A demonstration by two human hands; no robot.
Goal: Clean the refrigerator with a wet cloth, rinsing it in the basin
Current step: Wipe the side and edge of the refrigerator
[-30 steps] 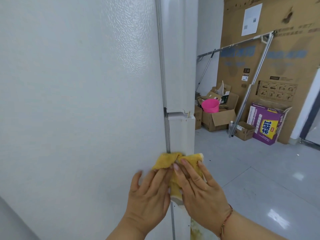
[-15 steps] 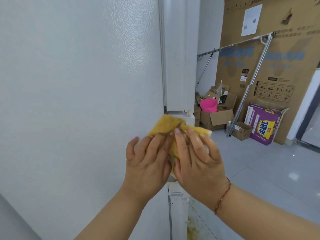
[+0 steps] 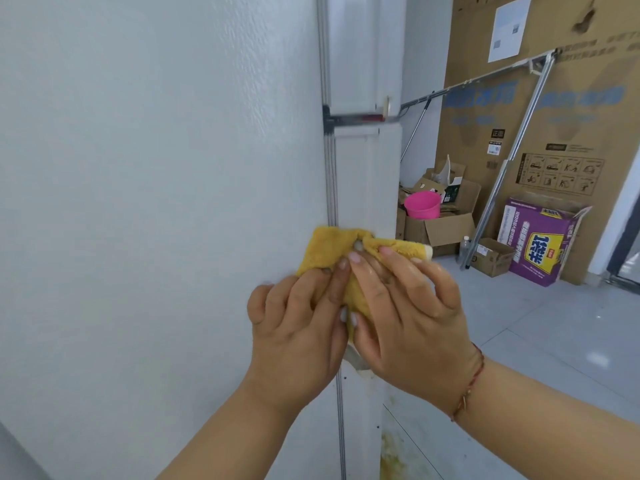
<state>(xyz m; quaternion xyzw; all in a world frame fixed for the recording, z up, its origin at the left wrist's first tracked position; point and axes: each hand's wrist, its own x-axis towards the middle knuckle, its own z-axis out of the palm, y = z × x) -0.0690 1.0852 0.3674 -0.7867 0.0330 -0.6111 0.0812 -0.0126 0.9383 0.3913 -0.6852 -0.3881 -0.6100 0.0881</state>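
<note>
My two hands, left (image 3: 294, 327) beside right (image 3: 405, 317), press the cloth (image 3: 325, 251) on the refrigerator (image 3: 156, 202) edge, with the basin (image 3: 422, 205) in a box (image 3: 446, 230) behind, right.

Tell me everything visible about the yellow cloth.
The yellow cloth is a plush, fuzzy rag, mustard in colour, with a pale edge at its right corner. It is bunched and wrapped round the refrigerator's front corner, over the seam between the side panel and the door edge, below the gap between the two doors. The left hand presses its left part against the side panel; the right hand presses its right part on the door edge. Its lower part is hidden behind the hands.
</note>
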